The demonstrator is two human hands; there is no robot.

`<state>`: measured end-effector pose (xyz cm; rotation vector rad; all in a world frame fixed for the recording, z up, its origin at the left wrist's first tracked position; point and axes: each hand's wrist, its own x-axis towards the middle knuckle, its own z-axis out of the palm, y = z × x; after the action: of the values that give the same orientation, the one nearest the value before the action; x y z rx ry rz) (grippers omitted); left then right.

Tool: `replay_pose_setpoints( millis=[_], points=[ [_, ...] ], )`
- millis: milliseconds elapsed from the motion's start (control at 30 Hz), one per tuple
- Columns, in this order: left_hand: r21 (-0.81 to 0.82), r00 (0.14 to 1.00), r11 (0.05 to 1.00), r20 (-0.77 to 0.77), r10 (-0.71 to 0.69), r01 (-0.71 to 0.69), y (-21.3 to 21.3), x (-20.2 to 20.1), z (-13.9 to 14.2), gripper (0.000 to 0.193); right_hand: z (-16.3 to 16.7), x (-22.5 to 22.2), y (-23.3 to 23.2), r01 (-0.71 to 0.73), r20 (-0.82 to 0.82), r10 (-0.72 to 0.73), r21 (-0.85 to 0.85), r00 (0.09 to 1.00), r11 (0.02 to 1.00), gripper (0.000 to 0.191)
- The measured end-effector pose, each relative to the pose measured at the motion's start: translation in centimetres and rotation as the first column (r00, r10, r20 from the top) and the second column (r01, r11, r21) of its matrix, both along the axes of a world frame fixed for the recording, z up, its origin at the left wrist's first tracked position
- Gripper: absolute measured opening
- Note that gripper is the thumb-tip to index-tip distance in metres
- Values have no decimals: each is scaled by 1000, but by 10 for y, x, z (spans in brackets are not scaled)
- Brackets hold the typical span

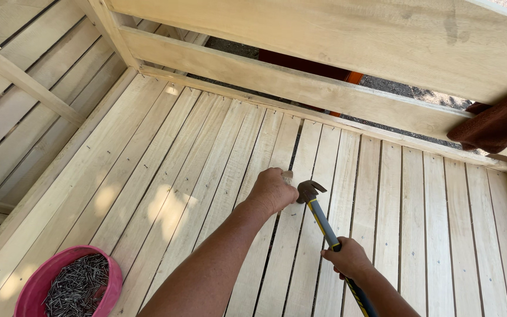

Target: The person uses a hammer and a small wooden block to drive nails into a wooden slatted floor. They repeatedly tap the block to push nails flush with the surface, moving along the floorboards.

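Observation:
My left hand (273, 190) rests on the pale plank floor (195, 158) with its fingers curled; something small seems pinched at the fingertips, but I cannot make out what. My right hand (347, 258) grips the grey and yellow handle of a claw hammer (318, 211). The hammer's head (309, 189) sits just right of my left hand's fingertips, close to the plank surface. Rows of small nail heads run across the boards.
A pink bowl (36, 287) filled with several loose nails sits at the lower left. Wooden rails (300, 88) cross the far side, with a slatted wall (24, 88) on the left. A dark brown cloth (497, 123) hangs over the upper rail at right.

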<state>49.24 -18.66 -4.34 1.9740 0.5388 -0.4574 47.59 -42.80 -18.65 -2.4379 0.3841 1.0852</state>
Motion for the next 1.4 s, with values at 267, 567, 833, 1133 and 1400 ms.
replay_pose_setpoints(
  millis=[267, 567, 833, 1133, 1400],
  points=[
    [26, 1000, 999, 5, -27, 27, -6, 3, -5, 43, 6, -11, -4, 34, -27, -35, -34, 999, 999, 47],
    [84, 999, 995, -4, -54, 55, -15, 7, -5, 44, -8, -35, -31, 11, 43, -9, -56, 999, 998, 46],
    [61, 999, 998, 23, -36, 35, -19, 11, -4, 49, -2, -35, -30, -40, 52, 46, -109, 998, 993, 40],
    [116, 997, 990, -9, -81, 81, -23, 7, -5, 52, 4, -35, -25, 135, -61, -133, 33, 989, 990, 35],
    [79, 998, 995, -29, -52, 54, -25, 6, 3, 50, 0, -38, -36, 176, -69, -174, 37, 982, 984, 37]
  ],
)
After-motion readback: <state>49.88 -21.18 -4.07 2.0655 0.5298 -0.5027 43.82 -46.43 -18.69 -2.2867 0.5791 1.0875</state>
